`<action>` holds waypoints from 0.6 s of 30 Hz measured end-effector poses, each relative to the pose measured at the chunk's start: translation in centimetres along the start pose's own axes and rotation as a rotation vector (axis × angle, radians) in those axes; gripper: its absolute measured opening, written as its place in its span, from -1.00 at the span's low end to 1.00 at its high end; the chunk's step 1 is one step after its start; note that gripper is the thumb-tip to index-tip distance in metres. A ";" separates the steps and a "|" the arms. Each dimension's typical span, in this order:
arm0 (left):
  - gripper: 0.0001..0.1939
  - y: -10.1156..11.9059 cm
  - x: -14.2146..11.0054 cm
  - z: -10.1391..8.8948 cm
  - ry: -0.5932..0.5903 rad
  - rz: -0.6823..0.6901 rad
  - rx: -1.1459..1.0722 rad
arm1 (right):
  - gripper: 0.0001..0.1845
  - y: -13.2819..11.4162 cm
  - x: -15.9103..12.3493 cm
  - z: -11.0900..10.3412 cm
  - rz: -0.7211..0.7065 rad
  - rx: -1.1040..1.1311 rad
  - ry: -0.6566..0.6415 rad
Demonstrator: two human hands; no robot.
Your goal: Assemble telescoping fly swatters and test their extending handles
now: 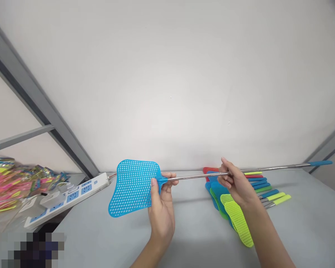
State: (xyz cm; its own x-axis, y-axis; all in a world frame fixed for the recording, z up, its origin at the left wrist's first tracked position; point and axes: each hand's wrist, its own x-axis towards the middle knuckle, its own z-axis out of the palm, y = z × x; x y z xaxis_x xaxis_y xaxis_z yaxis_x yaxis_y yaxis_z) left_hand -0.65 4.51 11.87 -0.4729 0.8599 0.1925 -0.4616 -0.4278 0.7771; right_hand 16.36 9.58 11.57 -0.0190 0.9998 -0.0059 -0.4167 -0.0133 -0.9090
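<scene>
My left hand (162, 208) grips a blue plastic fly swatter (132, 188) at the neck, just below its perforated head, with the thumb on top. My right hand (237, 184) pinches the swatter's steel shaft (201, 175) between fingers and thumb. The shaft runs level to the right, ending in a blue handle grip (321, 163) beyond that hand. Under my right hand lies a row of overlapping fly swatters (237, 219) in lime, green, blue and red, partly hidden by that hand and forearm. Their coloured handles (268, 193) fan out to the right.
A white power strip (67, 199) with blue sockets and a plugged-in adapter lies at the left on the grey table (184, 238). Beyond it is a heap of shiny pink and yellow packaging (13, 184). A white wall (167, 82) and grey metal frame (30, 89) stand behind.
</scene>
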 end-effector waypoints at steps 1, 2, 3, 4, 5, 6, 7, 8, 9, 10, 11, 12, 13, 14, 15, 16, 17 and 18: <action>-0.74 0.0 0.0 -0.1 -0.002 0.008 0.009 | -0.60 0.0 0.1 -0.2 0.004 -0.003 -0.004; -0.74 -0.1 0.1 -0.1 -0.010 0.013 0.018 | -0.60 0.0 0.2 -0.4 0.008 -0.005 -0.011; -0.73 -0.1 0.1 -0.2 -0.023 0.012 0.028 | -0.60 0.0 0.2 -0.6 0.008 -0.006 -0.016; -0.73 -0.1 0.1 -0.3 -0.039 0.007 0.038 | -0.60 0.0 0.3 -0.7 0.010 -0.008 -0.019; -0.72 -0.1 0.0 -0.4 -0.054 -0.001 0.045 | -0.60 -0.1 0.3 -0.7 0.012 -0.012 -0.018; -0.72 -0.1 0.0 -0.5 -0.067 -0.009 0.049 | -0.60 -0.1 0.2 -0.8 0.015 -0.018 -0.016; -0.71 -0.1 0.0 -0.5 -0.076 -0.017 0.049 | -0.60 -0.1 0.2 -0.7 0.019 -0.027 -0.016; -0.71 -0.1 0.1 -0.6 -0.080 -0.025 0.043 | -0.60 -0.1 0.1 -0.6 0.022 -0.038 -0.018; -0.70 -0.1 0.1 -0.6 -0.080 -0.030 0.030 | -0.61 -0.1 0.0 -0.4 0.024 -0.048 -0.022; -0.70 -0.1 0.1 -0.6 -0.077 -0.038 0.017 | -0.62 -0.1 -0.1 -0.2 0.026 -0.055 -0.028; -0.69 -0.1 0.2 -0.6 -0.072 -0.047 0.002 | -0.62 0.0 -0.2 0.0 0.029 -0.061 -0.037; -0.68 -0.1 0.3 -0.6 -0.063 -0.056 -0.012 | -0.62 0.1 -0.3 0.3 0.035 -0.067 -0.050; -0.66 -0.1 0.4 -0.6 -0.052 -0.066 -0.028 | -0.61 0.2 -0.4 0.6 0.040 -0.073 -0.064; -0.65 0.0 0.4 -0.6 -0.043 -0.072 -0.041 | -0.60 0.3 -0.4 0.8 0.046 -0.079 -0.079; -0.63 0.0 0.4 -0.7 -0.045 -0.079 -0.044 | -0.59 0.4 -0.5 1.1 0.051 -0.083 -0.094; -0.62 0.0 0.4 -0.7 -0.062 -0.088 -0.031 | -0.59 0.6 -0.5 1.3 0.055 -0.088 -0.110; -0.63 0.1 0.4 -0.8 -0.094 -0.099 -0.005 | -0.59 0.8 -0.6 1.4 0.057 -0.090 -0.127; -0.64 0.1 0.3 -0.8 -0.135 -0.111 0.027 | -0.60 1.0 -0.6 1.6 0.059 -0.089 -0.145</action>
State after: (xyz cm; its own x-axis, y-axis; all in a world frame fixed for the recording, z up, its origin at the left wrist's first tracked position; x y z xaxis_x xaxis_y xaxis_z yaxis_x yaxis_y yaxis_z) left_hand -1.46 4.50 11.52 -0.3143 0.9318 0.1816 -0.4842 -0.3218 0.8136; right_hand 14.54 8.96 11.33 -0.1748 0.9846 -0.0055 -0.3290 -0.0637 -0.9422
